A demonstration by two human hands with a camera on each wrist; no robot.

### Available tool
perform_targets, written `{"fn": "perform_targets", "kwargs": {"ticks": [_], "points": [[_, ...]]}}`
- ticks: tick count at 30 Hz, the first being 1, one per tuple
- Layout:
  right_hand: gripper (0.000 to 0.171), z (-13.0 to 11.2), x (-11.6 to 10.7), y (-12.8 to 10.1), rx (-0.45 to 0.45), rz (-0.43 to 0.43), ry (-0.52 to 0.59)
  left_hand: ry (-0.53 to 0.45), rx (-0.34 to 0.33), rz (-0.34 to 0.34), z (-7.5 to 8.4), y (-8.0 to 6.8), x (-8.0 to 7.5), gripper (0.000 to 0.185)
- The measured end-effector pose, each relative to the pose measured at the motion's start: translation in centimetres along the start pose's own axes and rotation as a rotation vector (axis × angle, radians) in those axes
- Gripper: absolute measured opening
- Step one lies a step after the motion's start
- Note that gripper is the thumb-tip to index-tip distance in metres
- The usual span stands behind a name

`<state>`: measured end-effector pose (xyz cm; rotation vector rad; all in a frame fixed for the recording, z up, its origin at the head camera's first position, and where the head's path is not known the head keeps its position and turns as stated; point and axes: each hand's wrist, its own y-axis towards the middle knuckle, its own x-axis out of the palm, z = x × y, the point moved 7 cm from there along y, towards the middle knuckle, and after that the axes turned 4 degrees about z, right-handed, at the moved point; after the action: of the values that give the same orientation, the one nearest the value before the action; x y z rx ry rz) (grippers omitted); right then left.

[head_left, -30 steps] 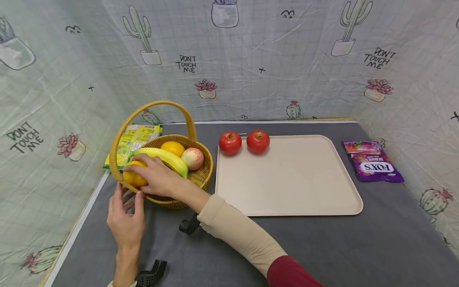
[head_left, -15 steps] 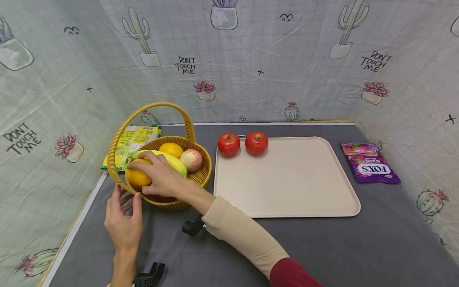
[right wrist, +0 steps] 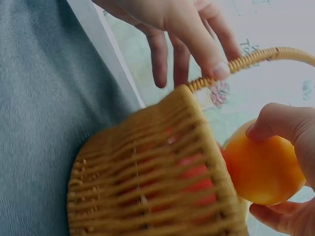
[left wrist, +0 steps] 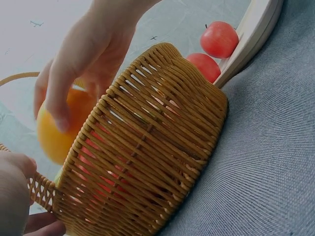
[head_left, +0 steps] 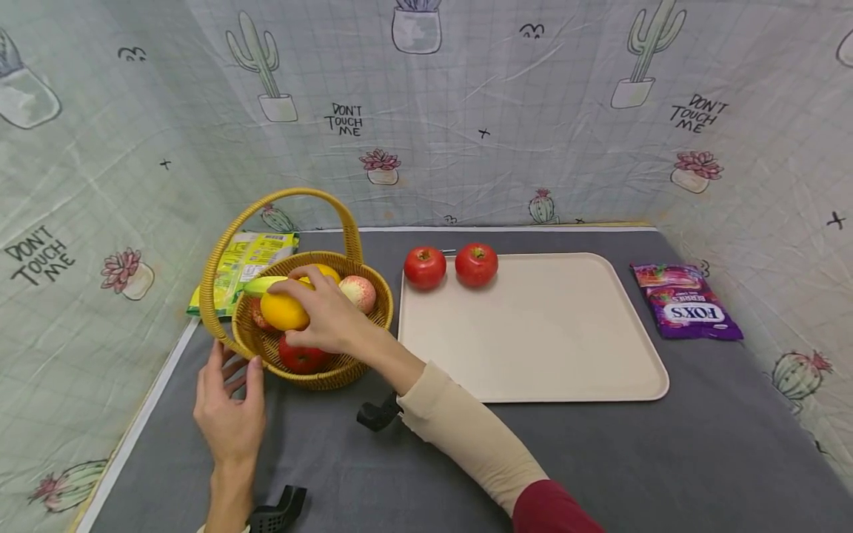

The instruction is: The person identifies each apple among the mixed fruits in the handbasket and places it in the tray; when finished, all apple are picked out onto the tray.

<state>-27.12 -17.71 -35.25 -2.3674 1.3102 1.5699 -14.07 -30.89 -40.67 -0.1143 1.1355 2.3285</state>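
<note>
In the head view a woven basket (head_left: pixel 326 381) with a tall arched handle stands at left. My right hand (head_left: pixel 329 314) holds an orange (head_left: pixel 285 311) between thumb and fingers, just above the fruit. A banana (head_left: pixel 261 286) is mostly hidden behind that hand. In the basket also lie another orange (head_left: pixel 328 272), a peach (head_left: pixel 360 293), a red fruit (head_left: pixel 300 357) and a speckled reddish one (head_left: pixel 258 314). My left hand (head_left: pixel 229 411) holds the base of the handle (right wrist: pixel 256 58) between thumb and index finger, its other fingers hanging loose.
Right of the basket lies a beige tray (head_left: pixel 533 333), with two tomatoes (head_left: pixel 425 268) at its back left corner. A purple candy bag (head_left: pixel 689 303) is on the far right. A yellow-green packet (head_left: pixel 240 263) lies behind the basket. Patterned cloth surrounds the grey table (head_left: pixel 566 466).
My right hand has lifted the orange from the basket's left side and moved it rightward, uncovering the red fruits beneath. My left hand stays at the handle's base.
</note>
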Motion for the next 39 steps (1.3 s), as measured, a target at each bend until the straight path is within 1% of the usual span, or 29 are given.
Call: {"fn": "perform_targets", "kwargs": {"ticks": [4,7,10,15,20,27,32,35,39], "points": [[0.062,0.9,-0.8,-0.7,0.019,0.021,0.046,0.01,-0.007,-0.015,-0.1,0.0,0.1,0.063],[0.061,1.5,-1.4,-1.1,0.026,0.024,0.06,0.0,-0.008,-0.001,-0.2,0.0,0.0,0.062],[0.061,2.1,-2.0,-1.5,0.037,0.032,0.051,-0.019,-0.005,0.023,-0.1,0.0,0.0,0.062],[0.06,3.3,-3.1,-2.2,0.072,0.034,0.062,-0.035,0.003,0.043,0.0,0.0,0.1,0.062],[0.062,4.3,-3.6,-2.8,0.131,-0.026,0.053,-0.028,0.001,0.06,-0.2,0.1,0.1,0.062],[0.065,5.5,-3.9,-3.6,0.191,-0.094,0.022,-0.034,0.001,0.067,-0.3,0.0,0.0,0.063],[0.065,5.6,-3.8,-3.9,0.185,-0.147,0.007,-0.033,-0.001,0.068,-0.3,0.0,0.0,0.063],[0.063,5.5,-3.3,-4.0,0.166,-0.203,-0.01,-0.04,-0.002,0.067,-0.3,0.0,0.0,0.063],[0.061,5.5,-2.6,-4.2,0.166,-0.268,-0.04,-0.045,-0.001,0.062,0.0,0.0,0.0,0.062]]}}
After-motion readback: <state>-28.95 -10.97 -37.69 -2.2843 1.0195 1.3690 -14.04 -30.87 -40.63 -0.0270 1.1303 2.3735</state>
